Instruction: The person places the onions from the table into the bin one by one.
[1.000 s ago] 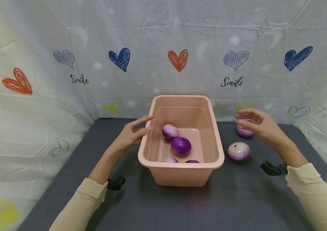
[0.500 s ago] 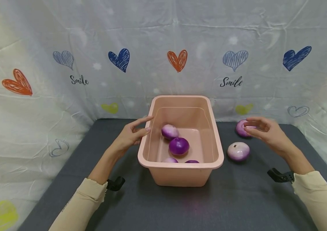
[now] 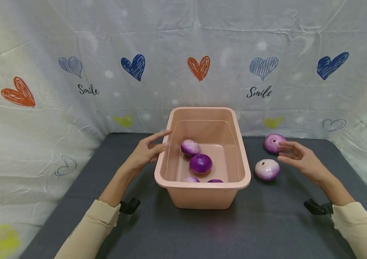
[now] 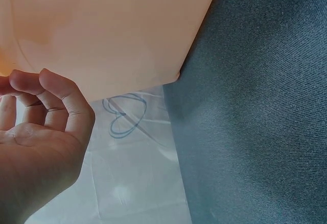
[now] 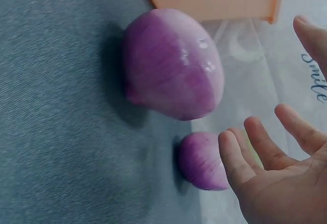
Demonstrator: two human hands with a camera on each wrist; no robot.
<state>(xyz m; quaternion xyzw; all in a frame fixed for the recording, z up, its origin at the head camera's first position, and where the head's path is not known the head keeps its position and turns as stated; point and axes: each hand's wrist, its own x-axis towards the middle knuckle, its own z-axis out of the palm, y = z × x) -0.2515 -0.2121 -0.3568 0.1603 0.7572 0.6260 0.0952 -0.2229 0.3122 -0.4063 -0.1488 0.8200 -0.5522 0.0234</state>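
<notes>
My left hand point(image 3: 144, 150) is at the left rim of a peach plastic tub point(image 3: 203, 198), its index finger and thumb touching the edge. In the left wrist view the fingers point(image 4: 66, 99) are loosely bent against the tub's outer wall. Inside the tub lie several red onions, among them a pale purple one point(image 3: 190, 148) and a deep purple one point(image 3: 200, 163); two are partly hidden by the front wall. To the right, my right hand point(image 3: 301, 158) hovers with relaxed fingers and holds nothing. Near it sit a whitish-purple onion point(image 3: 267, 169) and a pinker onion point(image 3: 272, 143), partly covered by the fingertips.
A dark grey cloth point(image 3: 183, 233) covers the table under the tub. Right behind the tub hangs a pale curtain point(image 3: 170, 93) printed with hearts and the word Smile; it continues along both sides. Each wrist wears a black strap.
The right hand has drawn back toward the right and the person, away from the pinker onion, which shows more now. The deep purple onion has rolled slightly left. The left hand stays put.
</notes>
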